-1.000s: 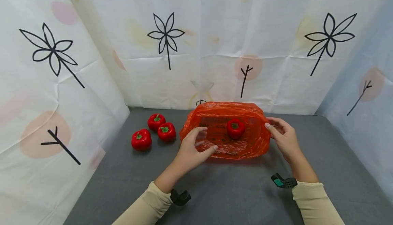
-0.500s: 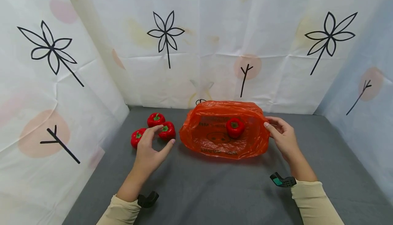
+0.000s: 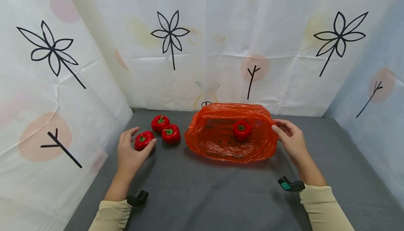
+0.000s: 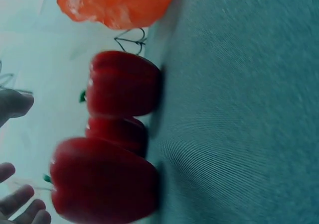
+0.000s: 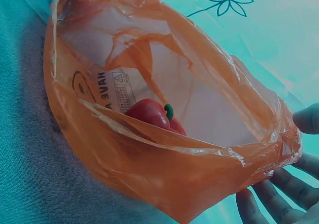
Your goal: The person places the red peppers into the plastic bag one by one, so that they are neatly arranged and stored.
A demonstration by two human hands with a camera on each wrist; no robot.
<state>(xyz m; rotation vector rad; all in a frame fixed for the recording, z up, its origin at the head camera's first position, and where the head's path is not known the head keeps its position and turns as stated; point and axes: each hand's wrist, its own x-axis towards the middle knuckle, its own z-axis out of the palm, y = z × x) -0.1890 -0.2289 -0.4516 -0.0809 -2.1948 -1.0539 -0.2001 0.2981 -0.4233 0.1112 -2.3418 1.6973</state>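
Observation:
My left hand (image 3: pixel 129 156) is at the nearest of three loose red bell peppers, the bell pepper (image 3: pixel 143 140) at the left. Its thumb and fingers are spread to either side; the left wrist view shows them apart from the bell pepper (image 4: pixel 102 181). An orange-red plastic bag (image 3: pixel 202 145) lies with its mouth open towards me, and one red bell pepper (image 3: pixel 242 131) is inside. At the bag's right edge my right hand (image 3: pixel 293 140) pinches the rim between thumb and fingers. The right wrist view shows the bell pepper (image 5: pixel 152 113) partly hidden by the bag's near wall.
Two more red bell peppers, a rear bell pepper (image 3: pixel 160 123) and a front bell pepper (image 3: pixel 171 135), stand close together left of the bag. Everything rests on a grey tabletop (image 3: pixel 217 196). A white printed cloth (image 3: pixel 221 41) hangs behind and along both sides.
My left hand has moved left from the front of the bag, past the middle bell pepper, to the leftmost one. The right hand keeps its hold on the bag's rim.

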